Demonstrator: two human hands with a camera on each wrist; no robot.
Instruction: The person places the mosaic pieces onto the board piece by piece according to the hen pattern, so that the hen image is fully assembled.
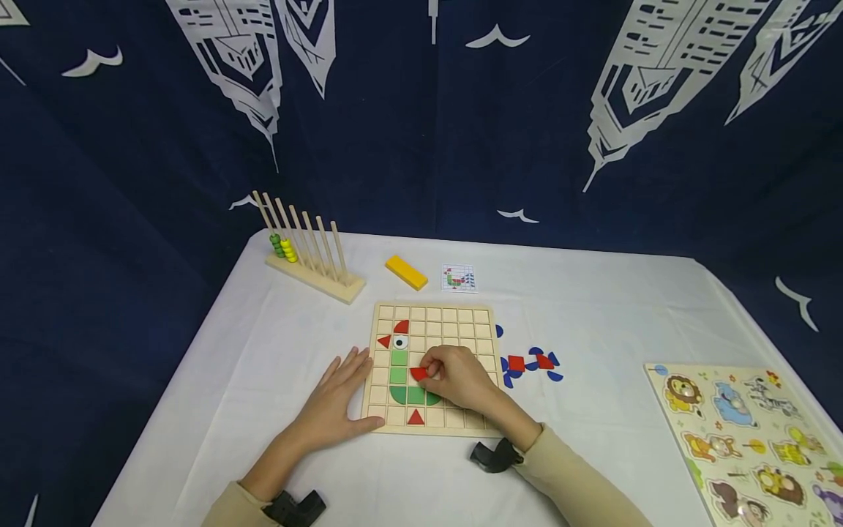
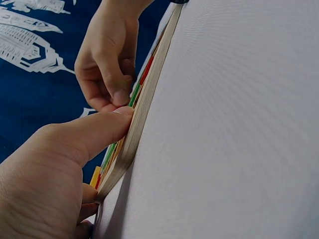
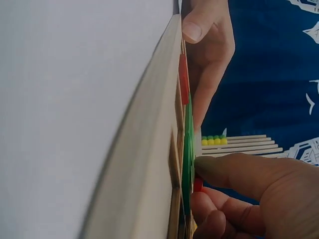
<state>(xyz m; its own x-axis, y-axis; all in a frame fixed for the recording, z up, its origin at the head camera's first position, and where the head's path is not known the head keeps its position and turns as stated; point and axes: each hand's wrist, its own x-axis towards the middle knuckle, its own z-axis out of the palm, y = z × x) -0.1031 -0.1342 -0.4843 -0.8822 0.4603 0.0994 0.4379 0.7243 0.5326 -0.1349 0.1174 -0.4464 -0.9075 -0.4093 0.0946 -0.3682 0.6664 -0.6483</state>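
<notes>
A wooden grid board (image 1: 467, 316) lies on the table with colored pieces in its cells. Green pieces (image 1: 398, 358), a white eye piece (image 1: 400, 342) and red pieces (image 1: 416, 417) form a bird-like figure. My right hand (image 1: 461, 377) pinches a red piece (image 1: 418, 374) between thumb and fingers over the board, just above the green row. In the right wrist view, only part of that red piece (image 3: 198, 184) shows. My left hand (image 1: 336, 399) rests at the board's left edge, fingers extended and thumb touching the near left corner.
Blue and red pieces (image 1: 516, 364) lie right of the board. Behind it are a pattern card (image 1: 459, 279) and a yellow block (image 1: 406, 272). A peg stand (image 1: 316, 274) with green and yellow beads stands back left. An animal puzzle board (image 1: 744, 439) lies at right.
</notes>
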